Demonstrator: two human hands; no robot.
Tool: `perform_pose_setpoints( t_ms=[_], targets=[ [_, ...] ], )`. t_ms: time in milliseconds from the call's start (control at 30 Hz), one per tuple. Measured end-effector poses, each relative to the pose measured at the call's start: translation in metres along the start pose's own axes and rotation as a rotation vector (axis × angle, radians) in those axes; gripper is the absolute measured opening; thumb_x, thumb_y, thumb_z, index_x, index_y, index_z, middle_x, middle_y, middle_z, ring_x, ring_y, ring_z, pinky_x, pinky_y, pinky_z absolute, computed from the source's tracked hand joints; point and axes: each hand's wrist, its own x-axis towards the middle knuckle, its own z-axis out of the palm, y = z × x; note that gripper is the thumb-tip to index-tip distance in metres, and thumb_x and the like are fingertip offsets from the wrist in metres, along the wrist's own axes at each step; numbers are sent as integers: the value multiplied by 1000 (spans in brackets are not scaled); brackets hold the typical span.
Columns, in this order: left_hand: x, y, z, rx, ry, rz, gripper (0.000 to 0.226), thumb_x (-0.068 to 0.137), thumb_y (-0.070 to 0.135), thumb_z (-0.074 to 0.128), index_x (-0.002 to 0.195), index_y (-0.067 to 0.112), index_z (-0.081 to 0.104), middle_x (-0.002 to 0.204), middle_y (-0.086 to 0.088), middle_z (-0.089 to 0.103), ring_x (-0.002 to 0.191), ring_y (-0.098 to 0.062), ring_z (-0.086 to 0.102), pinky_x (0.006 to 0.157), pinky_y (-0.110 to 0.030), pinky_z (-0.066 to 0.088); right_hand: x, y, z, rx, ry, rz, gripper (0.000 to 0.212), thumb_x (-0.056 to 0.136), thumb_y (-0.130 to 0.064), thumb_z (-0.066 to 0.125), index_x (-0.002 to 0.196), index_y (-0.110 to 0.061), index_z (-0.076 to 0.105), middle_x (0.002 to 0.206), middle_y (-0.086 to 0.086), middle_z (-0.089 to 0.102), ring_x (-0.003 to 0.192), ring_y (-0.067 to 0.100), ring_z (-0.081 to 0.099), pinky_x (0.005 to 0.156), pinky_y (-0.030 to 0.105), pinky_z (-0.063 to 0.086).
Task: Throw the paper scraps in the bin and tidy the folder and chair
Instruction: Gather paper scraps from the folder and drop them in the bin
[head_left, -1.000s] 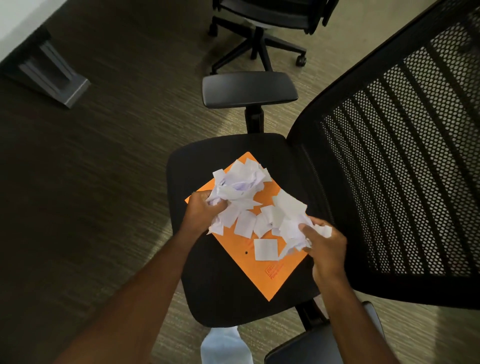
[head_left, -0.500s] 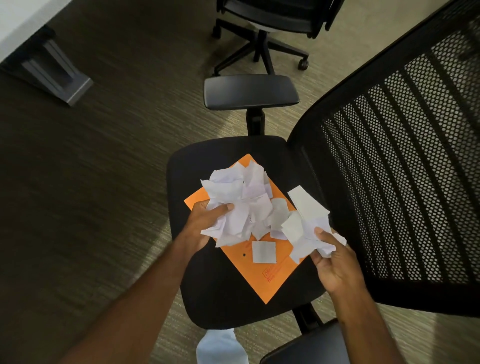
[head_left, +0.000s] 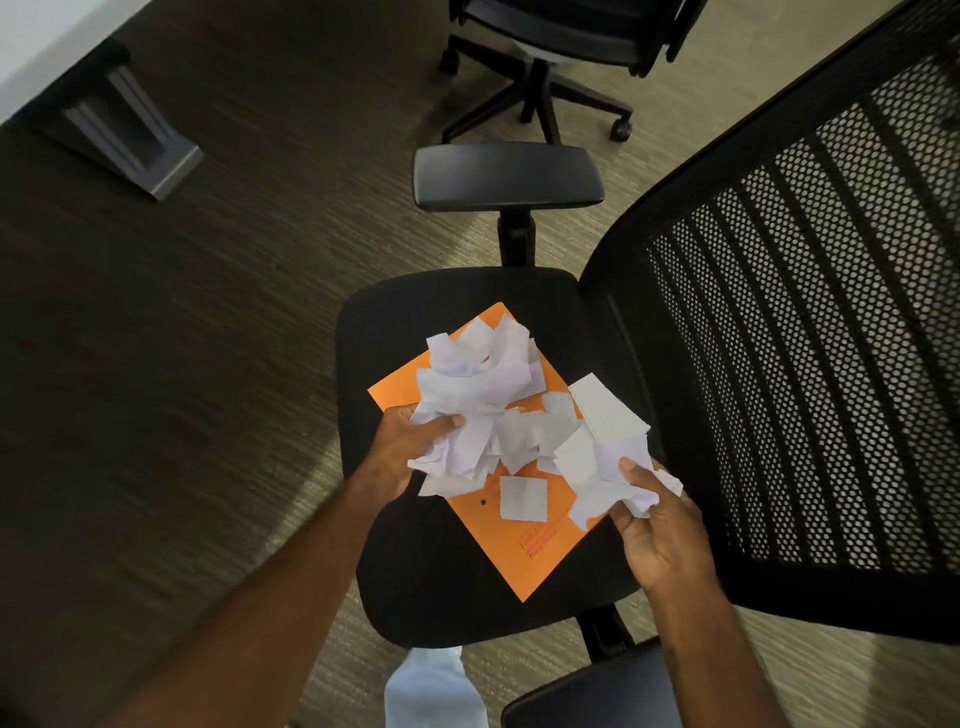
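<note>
Both hands above orange folder (head_left: 540, 551) on chair seat (head_left: 415, 582) | left hand (head_left: 410, 441) clenches paper scraps (head_left: 478, 395) | right hand (head_left: 660, 535) grips second wad (head_left: 602, 457) | one square scrap (head_left: 523, 499) apparently loose on folder

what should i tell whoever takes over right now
Left hand: grip shut on a big bunch of scraps.
Right hand: grip shut on a smaller bunch.
Folder: orange, flat on the chair seat; one loose scrap lies on it.
Done: most scraps gathered off the folder.
Left: pick up the loose scrap, bin everything (no bin in view), then tidy folder and chair.
</note>
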Motion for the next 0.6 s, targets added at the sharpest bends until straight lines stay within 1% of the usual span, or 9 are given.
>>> perform_pose_setpoints(
  t_ms=[33,133,200,300,400,467,533,600],
  targets=[
    [-2,-2,-1,-19,0,10,30,77,16,85,104,10,74,104,-9,77,96,-25,74,78,-36,61,0,0,-1,-4,0,0,36,77,-3,74,112,-10,68,111,14,75,103,28,73,83,41,59],
    [-7,-4,-2,-43,12,17,17,76,14,85,92,15,78,94,-5,79,86,-20,76,65,-27,60,1,2,-3,-17,2,-3,36,81,-2,72,115,-8,68,112,14,75,105,28,72,80,38,60],
    [-11,-4,-1,-53,15,16,15,76,15,85,89,18,79,92,-2,80,84,-17,76,63,-25,58,0,4,-3,-18,13,0,41,82,-1,72,122,-7,65,114,14,74,107,29,71,81,39,61],
    [-15,-1,2,-69,31,18,17,78,14,83,94,14,77,92,-4,79,85,-19,76,64,-28,59,-1,7,-3,-11,28,12,45,81,-1,73,125,-7,63,115,14,73,107,29,71,84,42,60],
    [-23,4,2,-161,13,18,21,81,12,80,101,10,76,98,-7,79,89,-23,75,68,-31,59,-5,8,-2,2,27,29,51,74,-3,75,123,-8,64,114,14,74,105,28,72,85,43,59],
    [-28,9,0,-207,8,1,25,82,13,80,105,9,75,102,-10,78,93,-25,74,73,-35,60,-7,7,0,10,0,28,51,71,-5,76,120,-10,65,114,13,74,103,27,73,85,43,59],
    [-35,16,-3,-246,-8,-16,23,81,15,80,103,12,77,105,-10,77,97,-26,73,79,-38,60,-9,6,2,18,-27,20,52,71,-5,77,121,-9,65,115,14,74,102,27,73,84,42,60],
    [-42,22,-6,-289,-52,-8,20,80,17,79,100,15,79,107,-9,77,99,-25,73,78,-36,60,-11,3,6,24,-50,13,56,72,-6,76,126,-8,63,117,14,73,103,27,73,80,40,62]
  ],
)
